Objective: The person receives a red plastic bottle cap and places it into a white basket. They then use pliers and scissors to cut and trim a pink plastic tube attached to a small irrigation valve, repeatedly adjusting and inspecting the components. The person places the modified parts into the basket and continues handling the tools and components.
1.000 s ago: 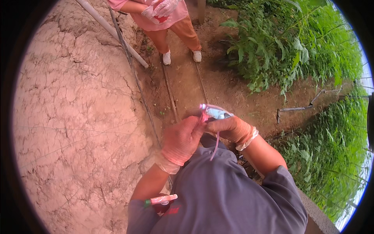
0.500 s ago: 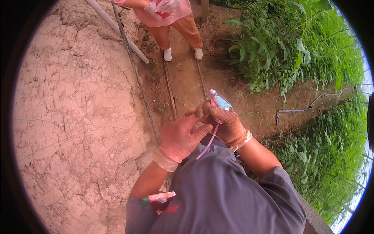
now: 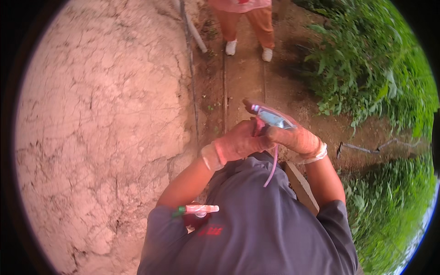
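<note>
Head view: left hand (image 3: 238, 144) and right hand (image 3: 293, 137), both gloved, meet at chest height; right hand closed around a small blue-grey tool (image 3: 272, 118), possibly a tying device; left hand curled against it, fingers pinching near its base; thin purple cord (image 3: 273, 165) hangs below; pen (image 3: 197, 210) in chest pocket; another person's white shoes (image 3: 231, 47) ahead on dirt path (image 3: 243, 78); cracked mud wall (image 3: 101, 128) left; green plants (image 3: 366, 68) right.

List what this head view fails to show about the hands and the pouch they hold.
- Head view: the lower part of the clear pouch is covered by the right hand.
- Left hand: fingertips hidden behind the pouch and right hand.
- Thin tube: its upper end is hidden under the hands.
- The other person: cut off by the top edge.
</note>
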Tool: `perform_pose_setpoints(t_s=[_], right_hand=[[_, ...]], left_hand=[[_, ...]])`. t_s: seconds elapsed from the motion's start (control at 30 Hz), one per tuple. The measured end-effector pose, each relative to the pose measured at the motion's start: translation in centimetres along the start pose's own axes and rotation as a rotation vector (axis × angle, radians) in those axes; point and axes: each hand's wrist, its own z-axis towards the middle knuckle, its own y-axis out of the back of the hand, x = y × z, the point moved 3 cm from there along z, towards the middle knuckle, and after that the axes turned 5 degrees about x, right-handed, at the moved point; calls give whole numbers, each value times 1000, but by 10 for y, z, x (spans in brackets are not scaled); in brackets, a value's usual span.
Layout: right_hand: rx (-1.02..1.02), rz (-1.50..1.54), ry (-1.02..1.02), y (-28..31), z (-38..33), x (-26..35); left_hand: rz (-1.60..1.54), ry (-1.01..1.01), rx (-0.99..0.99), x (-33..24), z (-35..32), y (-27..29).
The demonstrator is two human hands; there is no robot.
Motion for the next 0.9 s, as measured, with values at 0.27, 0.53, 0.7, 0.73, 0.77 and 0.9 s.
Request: perform_pose_setpoints(t_s=[0.27,0.53,0.7,0.73,0.77,0.9], right_hand=[[-898,-537,469,-4,-40,19],[379,-698,144,-156,17,4],[478,-562,99,-174,33,-36],[435,-541,121,-174,32,-35],[396,-519,146,-176,29,-30],[227,-582,161,-144,21,21]], left_hand=[[-294,4,-409,18,-15,30],[-255,-7,-645,47,-22,66],[-419,-104,-710,41,-33,72],[-433,-128,-721,42,-35,78],[-436,-117,-763,39,-40,84],[-533,-213,-848,54,-76,154]])
